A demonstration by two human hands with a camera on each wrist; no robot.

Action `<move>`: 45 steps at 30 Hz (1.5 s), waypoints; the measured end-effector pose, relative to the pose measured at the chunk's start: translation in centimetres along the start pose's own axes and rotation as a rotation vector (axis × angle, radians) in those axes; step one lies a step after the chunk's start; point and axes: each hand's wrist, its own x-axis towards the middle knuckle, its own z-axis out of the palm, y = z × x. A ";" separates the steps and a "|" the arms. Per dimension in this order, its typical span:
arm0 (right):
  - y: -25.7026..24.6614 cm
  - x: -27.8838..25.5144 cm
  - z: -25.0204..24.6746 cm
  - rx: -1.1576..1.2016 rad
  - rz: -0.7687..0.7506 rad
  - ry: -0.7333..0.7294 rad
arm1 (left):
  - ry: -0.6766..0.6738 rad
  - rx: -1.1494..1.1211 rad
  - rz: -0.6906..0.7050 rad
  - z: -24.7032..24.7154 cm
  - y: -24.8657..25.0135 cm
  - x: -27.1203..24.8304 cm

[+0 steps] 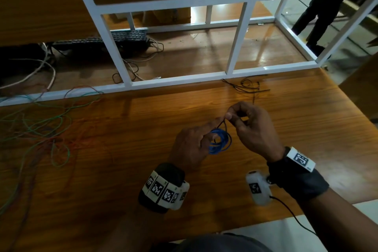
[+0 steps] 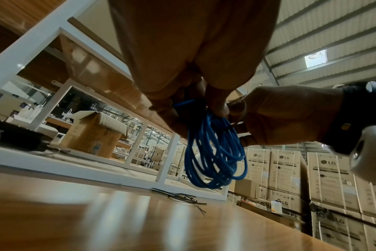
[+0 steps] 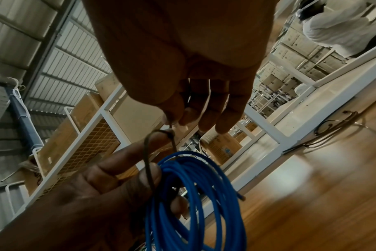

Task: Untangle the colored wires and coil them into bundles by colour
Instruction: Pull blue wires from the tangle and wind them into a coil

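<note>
A coil of blue wire (image 1: 218,142) hangs above the wooden worktop (image 1: 126,170), held up off the surface between both hands near its right half. The left hand (image 1: 191,147) comes in from below with its wrist raised, its fingers curled round the near side of the coil so the loops dangle beneath it (the left wrist view shows them hanging free). A thin black tie (image 3: 149,163) loops round the bundle and runs up to the right hand (image 1: 252,127), which reaches in from the right, palm turned down; its thumb and forefinger pinch the tie's upper end, while the remaining fingers are loosely bent and touch nothing. The left forefinger stretches up toward that pinch. Well apart to the left on the worktop lies a loose tangle of green and red wires (image 1: 47,129), still uncoiled. Near the far edge, beside the white frame (image 1: 178,80), a few more black ties (image 1: 247,87) lie scattered.
</note>
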 end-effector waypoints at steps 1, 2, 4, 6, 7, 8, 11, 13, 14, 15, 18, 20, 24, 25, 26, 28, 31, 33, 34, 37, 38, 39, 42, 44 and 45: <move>0.0 -0.1 0.0 0.008 0.003 0.003 | 0.004 0.012 -0.005 -0.1 -0.1 0.0; 0.0 -0.1 0.0 0.015 0.006 -0.001 | 0.003 0.015 -0.004 -0.2 0.0 -0.1; -0.2 -0.2 -0.2 0.014 0.006 -0.011 | -0.010 0.011 0.007 -0.3 0.0 -0.1; -0.4 0.0 -0.3 0.007 0.001 -0.009 | -0.023 0.018 0.008 -0.4 0.2 0.0; -0.5 0.2 -0.5 0.005 -0.001 -0.006 | -0.025 0.026 0.009 -0.4 0.2 0.1; -0.5 0.4 -0.6 0.005 -0.003 0.001 | -0.024 0.038 0.013 -0.4 0.2 0.1; -0.9 1.0 -1.5 0.025 0.009 0.039 | -0.017 0.075 0.028 -0.2 0.2 0.1; -1.1 1.5 -2.3 0.044 0.025 0.072 | -0.011 0.063 0.026 0.2 0.2 -0.1; -1.1 1.8 -2.6 0.052 0.023 0.087 | -0.011 0.047 0.022 0.4 0.2 -0.3; -1.0 2.0 -2.9 0.071 0.026 0.099 | -0.013 0.021 0.011 0.5 0.2 -0.5; -0.9 2.5 -3.4 0.248 0.081 0.085 | 0.004 -0.075 -0.032 0.8 0.1 -0.7; -1.1 2.5 -3.4 0.405 0.106 0.071 | 0.035 -0.100 -0.058 0.8 -0.2 -0.6; -1.7 2.0 -2.5 0.583 0.153 0.037 | 0.073 -0.184 -0.115 0.6 -0.4 -0.2; -1.8 1.9 -2.2 0.602 0.160 0.028 | 0.089 -0.204 -0.127 0.6 -0.5 -0.2; -1.8 1.8 -2.0 0.612 0.166 0.023 | 0.110 -0.207 -0.133 0.7 -0.5 -0.2; -1.8 1.7 -1.5 0.642 0.171 0.026 | 0.170 -0.142 -0.124 0.8 -0.6 -0.1; -2.2 1.9 -1.1 0.746 0.177 0.050 | 0.226 -0.057 -0.125 1.3 -0.5 0.1; -2.3 1.9 -1.1 0.808 0.180 0.096 | 0.252 -0.094 -0.148 1.4 -0.2 0.3; -2.2 2.0 -1.1 0.814 0.184 0.134 | 0.264 -0.122 -0.157 1.5 -0.1 0.4; -1.8 1.9 -1.3 0.797 0.192 0.217 | 0.295 -0.148 -0.151 1.3 0.2 1.0; -1.8 1.8 -1.3 0.791 0.182 0.226 | 0.303 -0.139 -0.147 1.3 0.1 1.1; -1.8 1.6 -1.4 0.788 0.169 0.234 | 0.307 -0.120 -0.144 1.2 -0.1 1.2; -1.8 1.3 -1.3 0.793 0.149 0.251 | 0.316 -0.021 -0.120 1.3 -0.7 1.2; -1.6 1.3 -1.2 0.792 0.154 0.254 | 0.315 -0.001 -0.120 1.6 -0.8 1.4; -1.5 1.4 -1.1 0.788 0.156 0.254 | 0.313 0.009 -0.129 1.8 -0.9 1.5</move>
